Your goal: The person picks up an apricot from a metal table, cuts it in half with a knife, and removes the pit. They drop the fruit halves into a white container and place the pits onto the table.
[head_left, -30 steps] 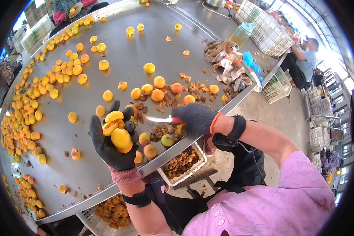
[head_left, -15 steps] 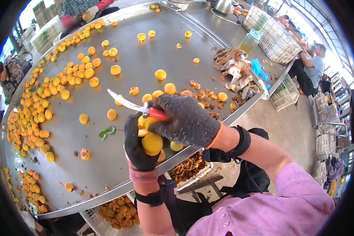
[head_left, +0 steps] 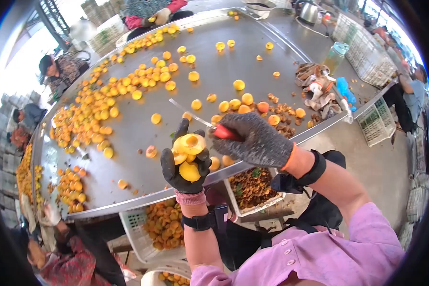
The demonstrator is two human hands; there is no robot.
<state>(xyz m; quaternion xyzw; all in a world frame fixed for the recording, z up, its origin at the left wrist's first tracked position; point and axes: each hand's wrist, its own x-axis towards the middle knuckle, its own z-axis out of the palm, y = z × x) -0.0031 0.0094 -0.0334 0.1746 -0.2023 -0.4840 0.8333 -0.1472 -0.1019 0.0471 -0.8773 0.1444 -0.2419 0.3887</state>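
Observation:
My left hand [head_left: 185, 164], in a dark glove with a pink cuff, holds several yellow-orange fruits in its upturned palm. One of them is a cut fruit [head_left: 191, 143] with its hollow inside facing up. My right hand [head_left: 252, 140], in a grey glove with an orange edge, is closed round the red handle of a knife [head_left: 224, 133]. The thin curved blade points up and left, above the fruits and apart from them. Both hands are over the near edge of the metal table [head_left: 128, 176]. Whole fruits [head_left: 246, 98] and brown pits [head_left: 283, 129] lie just beyond.
Many fruits [head_left: 95, 109] spread over the table's left side. Below its edge stand a crate of fruit halves [head_left: 164, 229] and a bin of brown scraps [head_left: 252, 188]. Cloths [head_left: 319, 88] and a jar [head_left: 336, 56] are at the right. Other people sit around the table.
My hands have moved apart, and the knife is now clear of the fruits. My left hand has opened out, showing the cut fruit. The view has shifted left, bringing a person at the lower left into sight.

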